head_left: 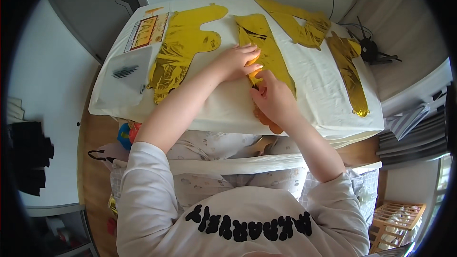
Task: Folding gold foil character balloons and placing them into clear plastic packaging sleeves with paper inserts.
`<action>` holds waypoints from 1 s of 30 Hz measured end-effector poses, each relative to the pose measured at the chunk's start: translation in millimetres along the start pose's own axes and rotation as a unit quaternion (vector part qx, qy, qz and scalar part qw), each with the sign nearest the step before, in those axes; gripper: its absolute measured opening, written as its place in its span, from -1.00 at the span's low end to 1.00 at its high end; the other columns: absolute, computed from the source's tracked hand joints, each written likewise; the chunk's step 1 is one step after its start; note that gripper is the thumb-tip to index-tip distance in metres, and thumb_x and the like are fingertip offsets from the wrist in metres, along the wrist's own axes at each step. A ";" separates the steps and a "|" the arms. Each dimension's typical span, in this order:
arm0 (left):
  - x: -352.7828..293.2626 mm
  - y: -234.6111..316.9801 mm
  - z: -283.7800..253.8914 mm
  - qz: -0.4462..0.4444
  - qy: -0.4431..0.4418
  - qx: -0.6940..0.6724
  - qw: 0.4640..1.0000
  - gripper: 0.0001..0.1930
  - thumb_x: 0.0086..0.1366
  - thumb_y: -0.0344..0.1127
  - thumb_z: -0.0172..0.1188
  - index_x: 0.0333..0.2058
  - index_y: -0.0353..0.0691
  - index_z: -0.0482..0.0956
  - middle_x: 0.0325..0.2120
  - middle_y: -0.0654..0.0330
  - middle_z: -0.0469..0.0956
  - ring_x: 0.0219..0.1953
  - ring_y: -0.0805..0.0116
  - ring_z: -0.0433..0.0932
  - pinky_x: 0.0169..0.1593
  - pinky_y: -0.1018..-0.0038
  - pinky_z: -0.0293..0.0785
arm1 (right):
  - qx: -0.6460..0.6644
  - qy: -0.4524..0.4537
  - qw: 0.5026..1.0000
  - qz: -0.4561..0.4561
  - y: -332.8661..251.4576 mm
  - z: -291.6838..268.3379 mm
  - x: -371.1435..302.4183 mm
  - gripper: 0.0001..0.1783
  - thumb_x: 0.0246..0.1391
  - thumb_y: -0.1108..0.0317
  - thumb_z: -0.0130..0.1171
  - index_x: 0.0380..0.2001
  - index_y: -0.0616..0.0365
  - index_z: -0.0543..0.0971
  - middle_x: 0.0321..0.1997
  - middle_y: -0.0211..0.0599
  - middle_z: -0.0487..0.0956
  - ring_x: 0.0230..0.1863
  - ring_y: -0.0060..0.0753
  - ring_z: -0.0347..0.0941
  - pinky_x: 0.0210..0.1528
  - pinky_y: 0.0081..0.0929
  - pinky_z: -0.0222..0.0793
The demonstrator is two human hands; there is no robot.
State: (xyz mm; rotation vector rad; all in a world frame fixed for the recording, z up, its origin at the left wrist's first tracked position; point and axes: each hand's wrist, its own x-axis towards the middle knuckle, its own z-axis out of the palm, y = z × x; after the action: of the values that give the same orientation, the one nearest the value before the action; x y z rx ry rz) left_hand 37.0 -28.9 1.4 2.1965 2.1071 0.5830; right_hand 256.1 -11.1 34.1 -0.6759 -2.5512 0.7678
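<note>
A flat golden foil balloon [278, 59] lies in the middle of the table, with an orange piece [267, 123] with a scalloped edge along its near left side. My left hand [236, 63] rests on the upper part of the orange piece and the foil, fingers stretched and thumb apart. Just nearer, my right hand [275, 96] is closed, thumb and fingers bent in a pinch at the orange piece. The fingers partly hide what they grip. To the left another crinkled golden foil balloon [183, 38] is spread out.
More flat golden foil balloons lie at the far right [304, 26] and right edge [350, 74]. A printed orange sheet [148, 31] and a translucent bag [126, 74] are on the left of the white-covered table [316, 97]. A black router-like device [369, 50] stands beyond the right edge.
</note>
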 end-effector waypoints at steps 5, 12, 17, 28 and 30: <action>-0.3 -1.5 -0.8 0.002 0.009 -0.018 1.000 -0.33 0.53 0.16 -0.07 0.38 -0.21 0.33 0.41 0.00 0.30 0.47 0.10 0.22 0.52 0.18 0.07 | 0.043 0.014 0.998 0.040 4.3 1.6 4.2 -0.61 0.15 0.43 0.25 0.04 0.18 0.48 -0.40 -0.20 0.63 -0.36 -0.17 0.60 -0.24 -0.31 0.50; -1.5 -2.1 -10.7 -0.046 -0.015 -0.097 0.994 -0.30 0.55 0.22 -0.16 0.47 -0.07 0.20 0.41 0.01 0.30 0.44 0.00 0.26 0.49 0.21 0.14 | 0.065 -0.011 0.996 0.063 1.7 -0.5 9.2 -0.57 0.12 0.51 0.20 0.08 0.20 0.46 -0.37 -0.22 0.61 -0.34 -0.23 0.57 -0.21 -0.33 0.48; -2.7 -4.1 -13.6 -0.061 -0.039 -0.135 0.988 -0.28 0.53 0.26 -0.15 0.49 0.00 0.15 0.43 -0.03 0.27 0.42 -0.04 0.29 0.46 0.21 0.18 | 0.055 0.012 0.997 0.045 7.3 4.5 12.9 -0.55 0.10 0.54 0.19 0.10 0.20 0.46 -0.38 -0.22 0.60 -0.33 -0.24 0.56 -0.21 -0.33 0.47; 2.2 -17.8 -7.9 -0.021 -0.068 -0.099 0.993 -0.10 0.36 0.31 0.16 0.51 0.02 0.08 0.52 0.01 0.06 0.54 0.01 0.04 0.55 0.23 0.00 | 0.055 0.017 0.998 0.020 8.6 5.8 14.9 -0.59 0.09 0.57 0.19 0.06 0.21 0.50 -0.46 -0.26 0.52 -0.40 -0.27 0.48 -0.27 -0.32 0.41; 0.9 -8.5 -13.5 -0.015 -0.077 -0.081 0.994 -0.13 0.39 0.27 0.14 0.52 0.03 0.06 0.52 -0.02 0.04 0.56 0.06 0.00 0.57 0.18 -0.08 | 0.051 0.004 0.998 0.041 9.5 3.7 15.2 -0.59 0.10 0.56 0.19 0.05 0.21 0.50 -0.45 -0.28 0.53 -0.39 -0.30 0.48 -0.27 -0.34 0.41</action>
State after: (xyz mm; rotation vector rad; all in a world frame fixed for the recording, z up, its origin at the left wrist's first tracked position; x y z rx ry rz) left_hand 24.8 -30.4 11.7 2.0483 1.9411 0.5416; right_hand 245.1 2.7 29.0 -0.7515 -2.4708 0.9138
